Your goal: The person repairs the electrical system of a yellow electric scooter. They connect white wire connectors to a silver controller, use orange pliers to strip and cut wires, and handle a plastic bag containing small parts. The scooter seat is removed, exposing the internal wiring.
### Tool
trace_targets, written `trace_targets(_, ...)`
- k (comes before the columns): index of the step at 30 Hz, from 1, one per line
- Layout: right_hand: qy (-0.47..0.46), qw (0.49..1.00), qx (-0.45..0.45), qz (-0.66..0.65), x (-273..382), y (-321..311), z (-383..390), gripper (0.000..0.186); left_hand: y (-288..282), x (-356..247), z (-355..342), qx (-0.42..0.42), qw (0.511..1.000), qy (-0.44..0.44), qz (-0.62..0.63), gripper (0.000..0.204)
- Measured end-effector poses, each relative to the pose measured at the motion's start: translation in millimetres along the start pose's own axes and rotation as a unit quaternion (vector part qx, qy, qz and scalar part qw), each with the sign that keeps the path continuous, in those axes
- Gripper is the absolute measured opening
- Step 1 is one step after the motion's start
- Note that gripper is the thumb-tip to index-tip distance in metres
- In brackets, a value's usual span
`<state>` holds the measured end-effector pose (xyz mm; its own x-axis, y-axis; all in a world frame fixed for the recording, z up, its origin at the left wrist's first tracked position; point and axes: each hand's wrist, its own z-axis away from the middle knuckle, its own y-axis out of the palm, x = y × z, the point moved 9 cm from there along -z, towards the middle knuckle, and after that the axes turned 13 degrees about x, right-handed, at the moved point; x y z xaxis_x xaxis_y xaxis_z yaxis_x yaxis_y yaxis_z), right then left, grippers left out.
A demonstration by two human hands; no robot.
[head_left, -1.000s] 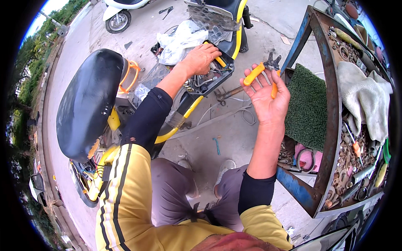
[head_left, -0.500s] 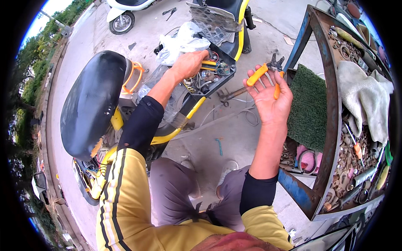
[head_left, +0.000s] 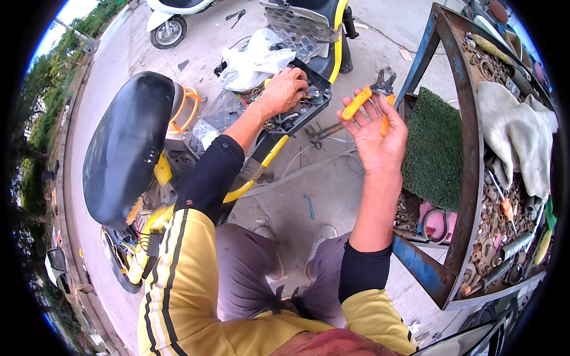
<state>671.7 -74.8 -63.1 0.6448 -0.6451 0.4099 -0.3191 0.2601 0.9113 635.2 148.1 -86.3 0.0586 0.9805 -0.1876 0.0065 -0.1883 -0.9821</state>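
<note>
Now your left hand [head_left: 285, 92] has shifted right over the black tray [head_left: 313, 114], its fingers' grip impossible to tell; your right hand [head_left: 380, 137] loosely grips orange-handled pliers [head_left: 361, 101]

Outdoor roadside repair workshop: a metal rack [head_left: 421, 264] is holding hardware [head_left: 485, 246] at three o'clock, an opened-up scooter [head_left: 124, 148] is standing at ten.

The right hand [head_left: 378, 139] holds orange-handled metal pliers [head_left: 357, 104]; the left hand [head_left: 285, 92] reaches into a cluttered black rectangular box [head_left: 313, 114].
</note>
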Motion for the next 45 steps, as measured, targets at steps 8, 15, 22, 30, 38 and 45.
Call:
trace_targets(8, -0.021, 0.999, 0.027, 0.027, 5.5, 8.2, 1.4, 0.037, -29.6, 13.2, -0.3, -0.011, 0.991, -0.052, 0.119, 0.024)
trace_targets(15, -0.013, 0.997, 0.070, 0.004, -3.0, 13.0, -0.7, 0.038, 7.0, -3.9, -8.1, 0.002, 0.998, -0.066, -0.021, 0.025)
trace_targets(22, -0.027, 0.994, 0.079, 0.077, -4.9, 18.2, -1.1, 0.035, -17.3, 52.1, 15.0, -0.138, 0.883, -0.124, 0.430, 0.012)
trace_targets(30, 0.003, 0.937, 0.012, 0.348, -29.7, 20.2, -0.2, 0.037, -69.4, -6.9, 46.1, -0.153, 0.795, -0.056, 0.584, 0.012)
trace_targets(38, 0.052, 0.984, 0.062, 0.161, -62.5, 26.0, -5.9, 0.034, -91.9, -74.9, 60.9, -0.120, 0.813, 0.013, 0.569, 0.012)
trace_targets(45, 0.090, 0.988, 0.115, -0.046, -78.9, 17.3, -11.9, 0.029, -95.8, -80.1, 65.7, -0.155, 0.791, 0.016, 0.592, 0.011)
